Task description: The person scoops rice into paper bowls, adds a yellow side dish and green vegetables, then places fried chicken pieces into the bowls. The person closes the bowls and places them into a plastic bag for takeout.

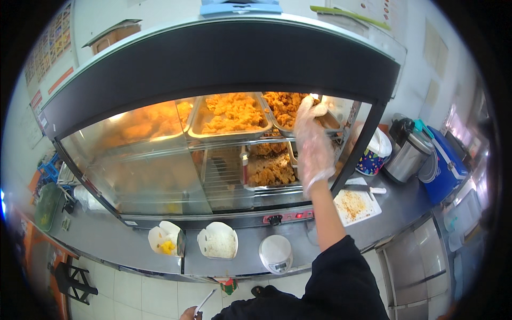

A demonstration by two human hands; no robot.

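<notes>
My right hand (313,141), in a clear plastic glove, reaches into the glass food warmer (224,56). Its fingers look spread apart at the upper right tray, over dark brown fried pieces (282,106); nothing shows between them. At the bottom edge, my left hand (189,313) is closed on a slim white utensil (205,301), its exact kind unclear. Golden fried pieces (234,113) fill the tray left of my right hand. On the counter stand an opened white takeaway box (217,241) with white grains, probably rice, and another takeaway box (160,237) with something yellow inside.
A white digital scale (276,254) sits near the counter's front edge. To the right, a knife (362,188) lies across a crumb-covered white cutting board (360,205). Beyond are a metal pot (408,157) and a blue cooler (445,165). Sliding glass (144,186) covers the warmer's left side.
</notes>
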